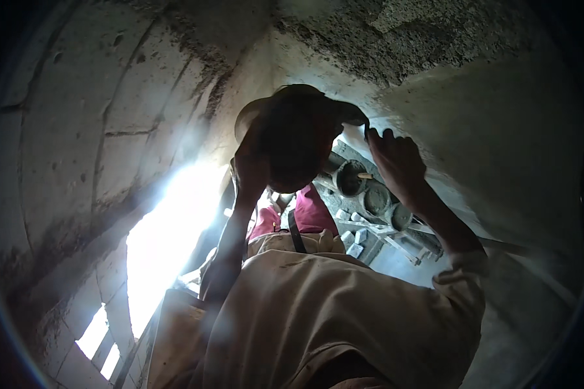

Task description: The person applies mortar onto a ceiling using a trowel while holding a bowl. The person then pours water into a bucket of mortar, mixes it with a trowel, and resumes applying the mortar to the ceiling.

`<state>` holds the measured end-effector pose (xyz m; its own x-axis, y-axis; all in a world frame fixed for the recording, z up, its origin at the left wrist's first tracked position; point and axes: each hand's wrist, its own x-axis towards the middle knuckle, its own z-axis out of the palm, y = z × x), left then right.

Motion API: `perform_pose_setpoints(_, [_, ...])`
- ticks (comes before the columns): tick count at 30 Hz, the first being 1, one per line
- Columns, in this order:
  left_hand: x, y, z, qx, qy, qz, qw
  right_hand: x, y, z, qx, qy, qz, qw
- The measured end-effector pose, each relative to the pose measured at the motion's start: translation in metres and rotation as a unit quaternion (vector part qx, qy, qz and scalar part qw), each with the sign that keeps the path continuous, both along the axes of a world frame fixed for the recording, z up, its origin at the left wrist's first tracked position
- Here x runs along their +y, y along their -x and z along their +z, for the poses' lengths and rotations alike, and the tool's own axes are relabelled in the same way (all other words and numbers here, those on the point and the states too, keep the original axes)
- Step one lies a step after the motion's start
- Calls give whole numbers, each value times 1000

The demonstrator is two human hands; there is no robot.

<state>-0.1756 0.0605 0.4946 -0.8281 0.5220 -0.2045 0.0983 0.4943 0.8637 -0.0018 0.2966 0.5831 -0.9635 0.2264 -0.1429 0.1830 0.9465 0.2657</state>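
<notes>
In front of my chest is a dark, rounded thing with a curved brim, shaped like a hat [298, 139]; deep shadow hides its surface. The raised fingers of my right hand [396, 159] are bent and pinch the end of the brim on the right. My left hand [252, 172] is up against the left side of the same thing, almost black against the light. How its fingers lie is lost in the shadow. Below the hat-shaped thing, pink cloth [313, 211] and a dark strap [296, 233] show beyond my beige shirt [324, 292].
Several round buckets [376, 198] of grey material stand below on the right, a wooden handle [365, 176] in one. Pale blocks [355, 249] and boards [396, 249] lie near them. Rough plastered walls [486, 123] close in around me. A glaring opening [169, 240] is on the left.
</notes>
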Motion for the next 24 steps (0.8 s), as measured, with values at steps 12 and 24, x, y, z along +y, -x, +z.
perform_pose_setpoints(12, [-9,-3,51,-56,21,-33,998,-77,-23,-172,-4,927,-293,233])
perform_pose_setpoints(24, [-63,-4,-16,-172,-64,-17,983,-12,-1,35,-166,530,-123,822])
